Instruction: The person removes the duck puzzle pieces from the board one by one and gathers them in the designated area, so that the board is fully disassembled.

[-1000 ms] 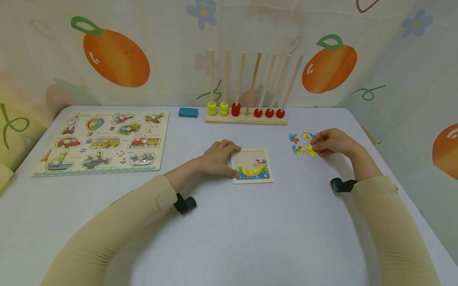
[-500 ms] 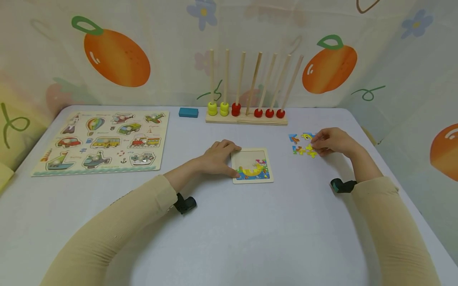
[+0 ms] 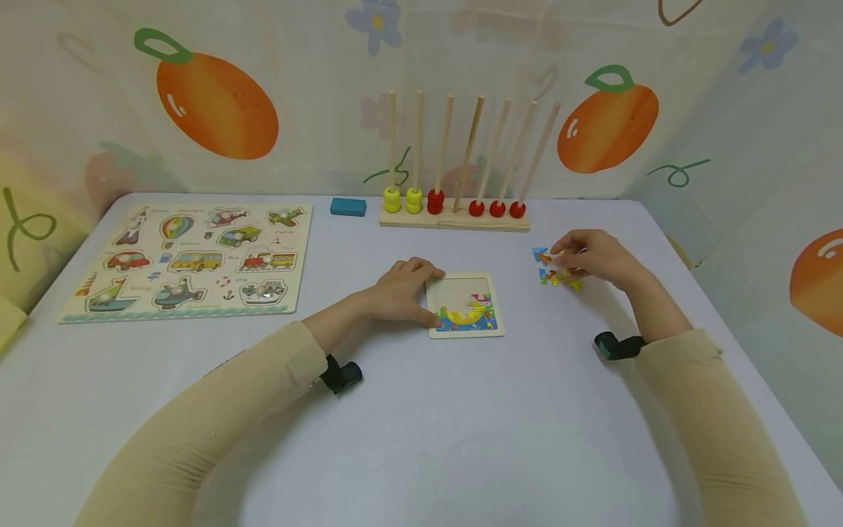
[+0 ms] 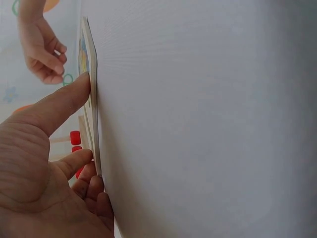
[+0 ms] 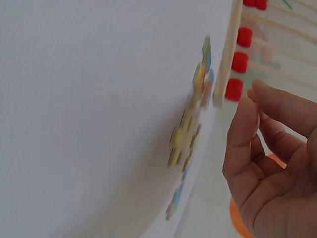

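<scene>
My left hand (image 3: 403, 290) holds the left side of a small wooden jigsaw tray (image 3: 499, 307), thumb at the near corner and fingers at the far one. Its lower part is filled with yellow and blue pieces; bare wood shows above. In the left wrist view, the thumb and a finger touch the tray's edge (image 4: 94, 99). My right hand (image 3: 596, 256) hovers over several loose jigsaw pieces (image 3: 543, 276), covering some. In the right wrist view, that hand (image 5: 272, 158) has curled fingers, thumb and index tips together, no piece visible between them. Loose pieces (image 5: 185, 134) lie on the table below.
A bead-counting rack (image 3: 454, 222) with yellow and red beads and upright pegs stands at the back. Beside it lies a blue block (image 3: 347, 207). A large vehicle puzzle board (image 3: 220, 300) occupies the left. A patterned curtain hangs behind the white table (image 3: 461, 424).
My right hand has shifted left and slightly back over the loose pieces, now covering some that showed before. The left hand and the tray stay in place.
</scene>
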The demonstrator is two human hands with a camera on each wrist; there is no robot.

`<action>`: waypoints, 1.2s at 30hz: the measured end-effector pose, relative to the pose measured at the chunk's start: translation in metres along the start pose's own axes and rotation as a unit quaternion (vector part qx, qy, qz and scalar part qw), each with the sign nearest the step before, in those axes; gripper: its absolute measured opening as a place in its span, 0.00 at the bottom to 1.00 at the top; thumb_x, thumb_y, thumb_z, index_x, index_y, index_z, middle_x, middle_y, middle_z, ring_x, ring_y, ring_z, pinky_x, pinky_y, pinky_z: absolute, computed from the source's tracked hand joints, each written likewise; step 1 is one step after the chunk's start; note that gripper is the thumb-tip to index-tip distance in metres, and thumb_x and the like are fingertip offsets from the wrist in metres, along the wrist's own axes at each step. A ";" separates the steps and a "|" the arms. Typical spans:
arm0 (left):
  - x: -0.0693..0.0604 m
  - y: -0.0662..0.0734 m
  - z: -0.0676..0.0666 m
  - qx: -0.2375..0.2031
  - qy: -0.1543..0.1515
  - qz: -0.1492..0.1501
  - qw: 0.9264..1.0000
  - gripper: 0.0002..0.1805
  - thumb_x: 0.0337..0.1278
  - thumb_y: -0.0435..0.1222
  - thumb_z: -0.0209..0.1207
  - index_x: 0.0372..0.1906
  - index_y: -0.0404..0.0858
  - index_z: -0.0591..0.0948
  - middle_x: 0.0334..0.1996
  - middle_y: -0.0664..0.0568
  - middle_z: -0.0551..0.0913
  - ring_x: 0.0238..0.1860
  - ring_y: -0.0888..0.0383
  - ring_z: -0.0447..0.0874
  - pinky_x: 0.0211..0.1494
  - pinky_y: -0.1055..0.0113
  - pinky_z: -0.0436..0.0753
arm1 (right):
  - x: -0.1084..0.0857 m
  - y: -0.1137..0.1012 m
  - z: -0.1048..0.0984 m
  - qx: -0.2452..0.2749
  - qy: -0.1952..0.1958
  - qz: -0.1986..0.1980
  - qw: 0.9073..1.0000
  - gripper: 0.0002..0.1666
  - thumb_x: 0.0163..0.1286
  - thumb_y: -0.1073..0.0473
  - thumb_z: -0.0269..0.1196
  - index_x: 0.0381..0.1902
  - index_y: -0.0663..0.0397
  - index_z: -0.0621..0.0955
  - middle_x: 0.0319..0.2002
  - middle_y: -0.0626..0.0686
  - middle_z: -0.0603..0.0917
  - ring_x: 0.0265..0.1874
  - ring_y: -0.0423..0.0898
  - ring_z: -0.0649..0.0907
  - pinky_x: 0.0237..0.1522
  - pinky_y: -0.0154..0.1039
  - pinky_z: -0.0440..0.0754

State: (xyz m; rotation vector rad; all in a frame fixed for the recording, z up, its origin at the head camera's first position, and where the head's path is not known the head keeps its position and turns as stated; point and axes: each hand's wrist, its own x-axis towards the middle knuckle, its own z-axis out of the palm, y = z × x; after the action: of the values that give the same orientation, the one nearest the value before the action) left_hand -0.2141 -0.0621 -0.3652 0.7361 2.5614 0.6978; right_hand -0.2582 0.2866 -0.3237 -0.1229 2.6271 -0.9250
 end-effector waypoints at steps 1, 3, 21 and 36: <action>0.000 0.000 0.000 0.000 0.000 0.001 1.000 0.46 0.50 0.52 0.67 0.74 0.43 0.64 0.73 0.45 0.61 0.71 0.44 0.58 0.75 0.46 0.62 | 0.000 -0.003 0.002 -0.002 0.000 -0.004 1.000 0.19 0.71 0.55 0.61 0.53 0.63 0.78 0.34 0.51 0.75 0.31 0.44 0.81 0.37 0.28 0.83; 0.000 0.000 0.000 0.000 0.000 0.002 1.000 0.46 0.50 0.52 0.67 0.74 0.42 0.64 0.73 0.45 0.61 0.71 0.44 0.58 0.75 0.46 0.62 | -0.001 -0.007 0.006 -0.001 -0.003 -0.010 1.000 0.18 0.71 0.55 0.61 0.52 0.63 0.79 0.34 0.52 0.76 0.32 0.45 0.81 0.37 0.29 0.83; 0.001 -0.001 0.000 0.001 -0.003 0.005 1.000 0.46 0.50 0.52 0.67 0.74 0.42 0.64 0.73 0.45 0.61 0.71 0.44 0.58 0.75 0.46 0.62 | -0.005 -0.040 0.039 0.029 -0.062 -0.072 0.995 0.16 0.68 0.61 0.62 0.50 0.63 0.80 0.35 0.52 0.77 0.33 0.45 0.81 0.39 0.30 0.84; 0.001 0.000 0.000 0.002 -0.004 0.003 1.000 0.46 0.50 0.52 0.67 0.74 0.42 0.64 0.73 0.45 0.61 0.72 0.43 0.57 0.75 0.46 0.61 | -0.005 -0.053 0.061 0.036 -0.092 -0.115 0.988 0.15 0.66 0.61 0.66 0.48 0.61 0.80 0.34 0.54 0.78 0.31 0.45 0.80 0.37 0.32 0.84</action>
State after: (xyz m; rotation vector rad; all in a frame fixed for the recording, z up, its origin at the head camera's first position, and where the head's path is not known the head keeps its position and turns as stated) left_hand -0.2148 -0.0620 -0.3653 0.7458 2.5561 0.6900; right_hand -0.2341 0.2102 -0.3340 -0.4774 2.4396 -1.0287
